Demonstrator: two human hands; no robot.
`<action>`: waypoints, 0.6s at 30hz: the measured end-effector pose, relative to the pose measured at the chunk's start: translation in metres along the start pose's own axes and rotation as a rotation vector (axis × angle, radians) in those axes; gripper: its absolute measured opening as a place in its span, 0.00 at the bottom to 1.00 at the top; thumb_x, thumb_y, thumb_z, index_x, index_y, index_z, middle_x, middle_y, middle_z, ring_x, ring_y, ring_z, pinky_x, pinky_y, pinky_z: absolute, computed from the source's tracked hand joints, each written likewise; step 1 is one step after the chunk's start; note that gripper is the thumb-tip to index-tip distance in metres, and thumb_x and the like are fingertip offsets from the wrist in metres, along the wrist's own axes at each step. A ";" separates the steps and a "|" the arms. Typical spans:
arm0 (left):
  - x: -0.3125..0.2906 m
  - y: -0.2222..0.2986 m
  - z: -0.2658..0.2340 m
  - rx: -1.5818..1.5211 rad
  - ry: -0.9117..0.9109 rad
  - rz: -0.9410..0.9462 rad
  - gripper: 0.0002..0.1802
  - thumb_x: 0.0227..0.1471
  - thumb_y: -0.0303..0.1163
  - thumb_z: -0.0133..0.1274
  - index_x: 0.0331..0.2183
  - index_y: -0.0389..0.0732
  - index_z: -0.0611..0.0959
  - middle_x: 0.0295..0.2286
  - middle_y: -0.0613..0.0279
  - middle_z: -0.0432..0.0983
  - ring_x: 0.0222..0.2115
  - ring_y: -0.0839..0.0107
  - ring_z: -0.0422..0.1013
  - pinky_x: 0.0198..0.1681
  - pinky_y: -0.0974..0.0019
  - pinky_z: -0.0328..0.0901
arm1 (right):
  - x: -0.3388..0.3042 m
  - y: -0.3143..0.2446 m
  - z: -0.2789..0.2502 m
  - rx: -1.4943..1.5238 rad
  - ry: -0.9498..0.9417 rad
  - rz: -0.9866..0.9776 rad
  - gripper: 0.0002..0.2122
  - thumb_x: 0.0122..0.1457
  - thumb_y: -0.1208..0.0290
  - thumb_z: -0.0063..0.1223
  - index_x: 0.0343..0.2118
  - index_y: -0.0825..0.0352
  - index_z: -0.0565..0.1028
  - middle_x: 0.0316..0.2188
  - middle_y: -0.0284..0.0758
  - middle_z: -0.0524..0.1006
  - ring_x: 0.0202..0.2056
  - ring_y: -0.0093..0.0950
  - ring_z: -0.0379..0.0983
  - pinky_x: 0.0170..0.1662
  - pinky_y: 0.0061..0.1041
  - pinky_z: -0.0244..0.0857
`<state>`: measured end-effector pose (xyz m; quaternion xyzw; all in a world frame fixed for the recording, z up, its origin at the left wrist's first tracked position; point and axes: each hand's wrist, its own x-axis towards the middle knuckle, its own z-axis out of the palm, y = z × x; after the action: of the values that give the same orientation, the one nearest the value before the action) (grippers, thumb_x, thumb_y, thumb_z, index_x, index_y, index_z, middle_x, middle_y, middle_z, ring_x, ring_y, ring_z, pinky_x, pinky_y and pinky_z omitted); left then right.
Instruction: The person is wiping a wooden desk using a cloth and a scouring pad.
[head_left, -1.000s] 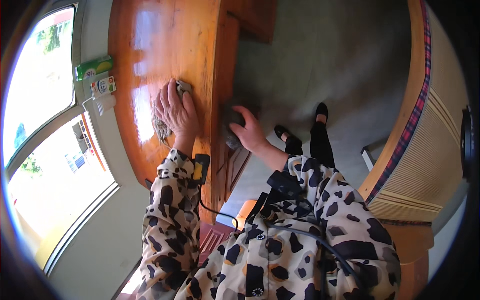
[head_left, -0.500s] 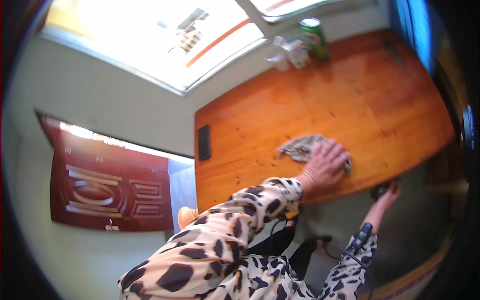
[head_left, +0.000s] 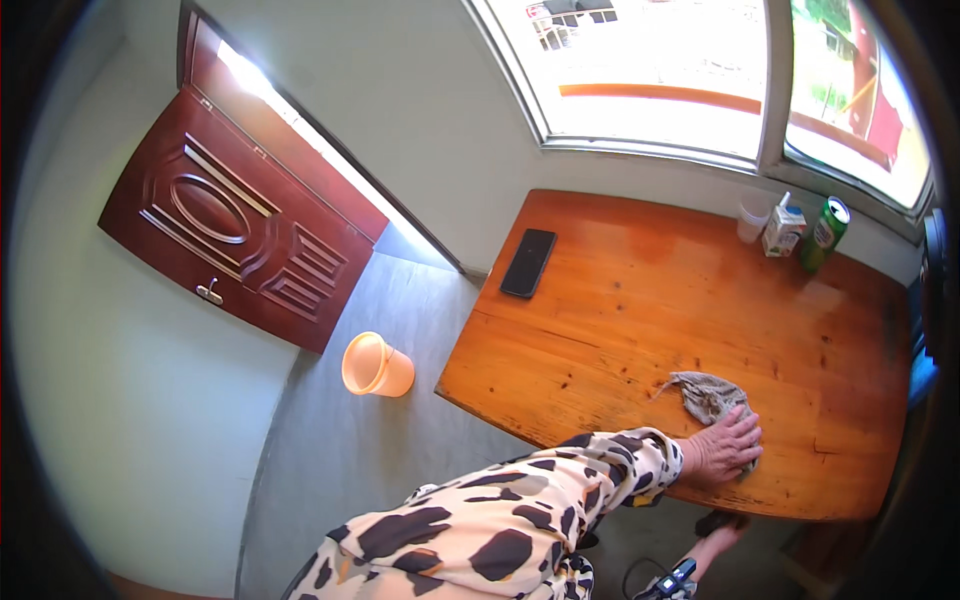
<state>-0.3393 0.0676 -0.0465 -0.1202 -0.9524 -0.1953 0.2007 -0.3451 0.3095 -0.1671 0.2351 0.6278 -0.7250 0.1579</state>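
Note:
My left hand (head_left: 722, 450) lies over a crumpled grey-brown cloth (head_left: 706, 394) near the front edge of the orange-brown wooden table (head_left: 620, 340). Its fingers bend over the right part of the cloth and press it to the wood; a loose end spreads out to the left. Lower down, beyond the table's front edge, my right hand (head_left: 716, 546) is closed around a dark thing that I cannot make out. A dark device with a cable is strapped on the right wrist.
A black phone (head_left: 528, 263) lies at the table's far left corner. Along the window side stand a clear plastic cup (head_left: 752, 220), a small drink carton (head_left: 783, 232) and a green can (head_left: 825, 235). An orange bucket (head_left: 380, 366) is on the floor near a dark red door (head_left: 240, 225).
My view has swung round, bringing the bucket and more floor into sight. My left hand stays on the cloth. My right hand now shows less, lower in the picture.

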 end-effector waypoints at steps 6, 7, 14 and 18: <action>-0.011 -0.002 -0.019 -0.030 -0.021 -0.024 0.25 0.44 0.44 0.51 0.45 0.43 0.77 0.49 0.48 0.68 0.56 0.47 0.58 0.60 0.36 0.44 | -0.054 0.012 -0.023 -0.654 -0.056 -0.182 0.16 0.59 0.75 0.48 0.51 0.69 0.68 0.44 0.36 0.73 0.40 0.28 0.71 0.43 0.28 0.67; -0.024 -0.007 -0.022 0.004 0.001 -0.023 0.25 0.42 0.44 0.53 0.44 0.44 0.77 0.48 0.49 0.68 0.57 0.47 0.56 0.60 0.36 0.43 | -0.060 0.004 -0.030 -0.535 -0.077 -0.121 0.16 0.59 0.76 0.48 0.50 0.71 0.68 0.44 0.37 0.73 0.41 0.29 0.70 0.46 0.29 0.66; -0.142 -0.012 -0.084 -0.123 0.007 0.103 0.26 0.40 0.43 0.56 0.43 0.45 0.76 0.48 0.51 0.67 0.58 0.48 0.55 0.60 0.36 0.43 | -0.164 -0.094 0.009 -0.725 0.102 -0.594 0.09 0.57 0.73 0.51 0.40 0.66 0.74 0.36 0.38 0.76 0.34 0.32 0.71 0.36 0.32 0.67; -0.174 -0.015 -0.095 -0.055 -0.054 0.096 0.28 0.40 0.42 0.56 0.46 0.46 0.74 0.49 0.52 0.67 0.58 0.49 0.55 0.60 0.37 0.44 | -0.122 -0.082 0.024 -0.937 -0.089 -0.875 0.15 0.55 0.78 0.50 0.46 0.71 0.70 0.43 0.42 0.72 0.45 0.37 0.68 0.52 0.34 0.61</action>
<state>-0.1575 -0.0122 -0.0455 -0.1765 -0.9450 -0.2080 0.1805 -0.2890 0.2906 -0.0306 -0.1668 0.9089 -0.3801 -0.0404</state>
